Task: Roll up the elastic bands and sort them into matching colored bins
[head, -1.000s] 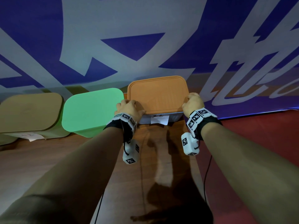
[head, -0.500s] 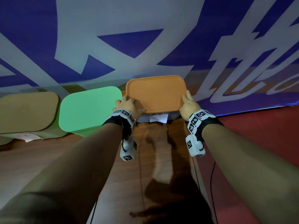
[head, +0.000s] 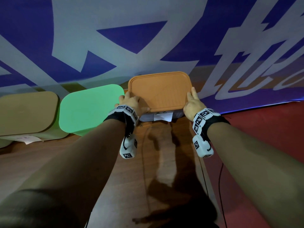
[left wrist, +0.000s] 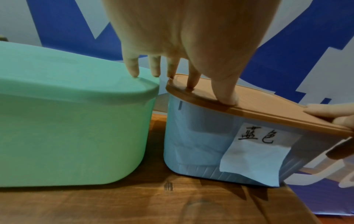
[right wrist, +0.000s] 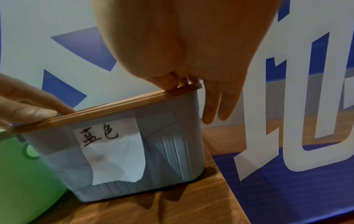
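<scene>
A light blue bin (head: 144, 117) with a handwritten paper label (left wrist: 254, 136) stands at the back of the wooden table, an orange-brown lid (head: 159, 91) lying on top of it. My left hand (head: 131, 102) rests on the lid's near left corner, thumb (left wrist: 226, 95) and forefinger pressing down on it, the other fingers straight and touching the green lid beside it. My right hand (head: 192, 104) lies along the lid's right edge, thumb (right wrist: 164, 81) on the corner, fingers (right wrist: 216, 106) hanging straight beside the bin wall. No elastic band shows.
A green bin (head: 88, 109) with a green lid stands close against the blue bin's left side. Further left is a bin with a tan lid (head: 24, 112). A blue-and-white banner (head: 148, 46) rises right behind the bins. The table's right edge (head: 204, 170) drops to a red floor.
Both hands were curled round the lid's sides a second ago; their fingers have straightened and now lie flat on and beside the lid. The lid sits a little further back.
</scene>
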`<state>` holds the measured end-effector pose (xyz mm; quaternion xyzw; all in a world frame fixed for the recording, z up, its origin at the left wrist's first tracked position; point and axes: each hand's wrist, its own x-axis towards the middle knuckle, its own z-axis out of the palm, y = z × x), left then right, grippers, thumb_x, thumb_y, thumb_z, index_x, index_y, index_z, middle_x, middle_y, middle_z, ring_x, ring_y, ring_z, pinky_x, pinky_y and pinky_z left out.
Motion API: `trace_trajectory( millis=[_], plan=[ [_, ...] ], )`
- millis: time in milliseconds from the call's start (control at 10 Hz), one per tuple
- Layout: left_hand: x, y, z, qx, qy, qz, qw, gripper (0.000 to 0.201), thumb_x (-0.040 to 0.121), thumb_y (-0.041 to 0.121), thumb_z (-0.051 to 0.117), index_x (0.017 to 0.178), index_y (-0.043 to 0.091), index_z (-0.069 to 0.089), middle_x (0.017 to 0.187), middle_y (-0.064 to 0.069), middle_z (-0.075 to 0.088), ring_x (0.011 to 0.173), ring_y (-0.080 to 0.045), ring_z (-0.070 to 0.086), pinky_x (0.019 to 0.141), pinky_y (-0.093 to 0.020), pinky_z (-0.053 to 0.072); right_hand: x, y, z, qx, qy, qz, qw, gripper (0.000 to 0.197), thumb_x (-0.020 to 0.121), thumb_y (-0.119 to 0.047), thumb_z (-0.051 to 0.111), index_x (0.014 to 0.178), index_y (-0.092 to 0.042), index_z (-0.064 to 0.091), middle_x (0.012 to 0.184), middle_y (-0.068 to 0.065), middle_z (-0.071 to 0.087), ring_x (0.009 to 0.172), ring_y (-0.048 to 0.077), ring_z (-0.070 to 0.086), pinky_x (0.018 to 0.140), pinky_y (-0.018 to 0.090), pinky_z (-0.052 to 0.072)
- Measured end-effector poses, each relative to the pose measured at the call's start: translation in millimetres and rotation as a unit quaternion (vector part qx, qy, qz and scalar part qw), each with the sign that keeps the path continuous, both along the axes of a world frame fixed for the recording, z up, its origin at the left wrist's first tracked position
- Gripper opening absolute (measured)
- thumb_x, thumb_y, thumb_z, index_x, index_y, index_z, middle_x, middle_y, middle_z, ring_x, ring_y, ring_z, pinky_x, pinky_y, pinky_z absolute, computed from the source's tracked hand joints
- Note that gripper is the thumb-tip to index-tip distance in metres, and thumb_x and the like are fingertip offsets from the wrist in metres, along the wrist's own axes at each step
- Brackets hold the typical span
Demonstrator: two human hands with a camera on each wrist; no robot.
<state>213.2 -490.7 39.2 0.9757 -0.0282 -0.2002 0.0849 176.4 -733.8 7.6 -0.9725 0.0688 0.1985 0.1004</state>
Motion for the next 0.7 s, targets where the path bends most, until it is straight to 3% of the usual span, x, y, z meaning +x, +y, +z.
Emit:
trace_trajectory(
  millis=[100,200,300,400,500,600,700],
  plan=[
    [-1.4,-2.2,-4.7,0.005,-0.008,0.002,1.0,0.071,0.08,0.066,0.059,0.136,0.025,0.046,0.15,-0.005,0.027,0.133,-0.036,0.026,0.11,-0.052,0.029,0.3,6.3,1.1,0.013,-0.039,-0.011,0.999,0.053,0.097,-0.007,0.04,0.146,0.008,0.025,0.158,0.022,0.006,0.147,0.032,0.009,0.117,0.034,0.007],
    [-2.5,-2.9,-5.4,0.005,-0.011,0.004,1.0,0.071,0.08,0.067,0.057,0.136,0.024,0.045,0.145,-0.006,0.031,0.134,-0.033,0.028,0.109,-0.051,0.029,0.5,5.0,9.8,0.073,0.001,-0.077,0.994,0.06,0.095,-0.001,0.04,0.151,-0.006,0.018,0.161,0.005,-0.011,0.141,0.018,0.022,0.106,0.028,0.029],
    [-5.1,-2.9,1.0,-0.003,-0.006,0.009,1.0,0.069,0.081,0.064,0.058,0.135,0.022,0.047,0.147,-0.006,0.032,0.135,-0.034,0.028,0.11,-0.051,0.03,2.3,8.4,14.2,0.047,-0.01,-0.077,0.996,0.056,0.096,-0.006,0.039,0.149,-0.002,0.022,0.161,0.01,-0.004,0.146,0.028,0.014,0.113,0.034,0.022],
    [-12.4,-2.7,5.5,-0.02,-0.022,0.009,1.0,0.065,0.085,0.059,0.058,0.136,0.02,0.048,0.151,-0.008,0.029,0.136,-0.036,0.027,0.11,-0.051,0.03,6.3,10.7,20.8,0.051,-0.007,-0.115,0.992,0.057,0.095,-0.005,0.042,0.149,-0.007,0.022,0.161,0.004,-0.004,0.142,0.033,0.024,0.11,0.036,0.029],
    [-20.3,-0.3,8.8,-0.029,-0.031,0.017,0.999,0.062,0.085,0.057,0.059,0.134,0.02,0.048,0.148,-0.009,0.033,0.134,-0.035,0.03,0.108,-0.05,0.033,8.3,7.3,24.3,0.066,-0.028,-0.123,0.99,0.051,0.095,-0.01,0.047,0.144,-0.014,0.032,0.161,0.001,0.001,0.131,0.036,0.037,0.103,0.035,0.034],
    [-21.9,3.6,15.1,-0.035,-0.046,0.023,0.998,0.06,0.086,0.054,0.059,0.134,0.018,0.048,0.145,-0.01,0.037,0.132,-0.035,0.032,0.106,-0.049,0.034,9.1,5.5,24.4,0.101,-0.045,-0.114,0.987,0.057,0.093,-0.014,0.055,0.146,-0.018,0.033,0.159,0.002,0.008,0.129,0.037,0.036,0.101,0.037,0.035],
    [-19.9,11.9,23.4,-0.043,-0.055,0.031,0.997,0.057,0.088,0.05,0.057,0.133,0.017,0.048,0.142,-0.013,0.04,0.129,-0.036,0.035,0.104,-0.049,0.037,10.9,9.3,26.8,0.129,-0.061,-0.16,0.977,0.059,0.093,-0.021,0.055,0.148,-0.019,0.031,0.157,0.004,0.016,0.131,0.034,0.035,0.097,0.036,0.036]
  ],
)
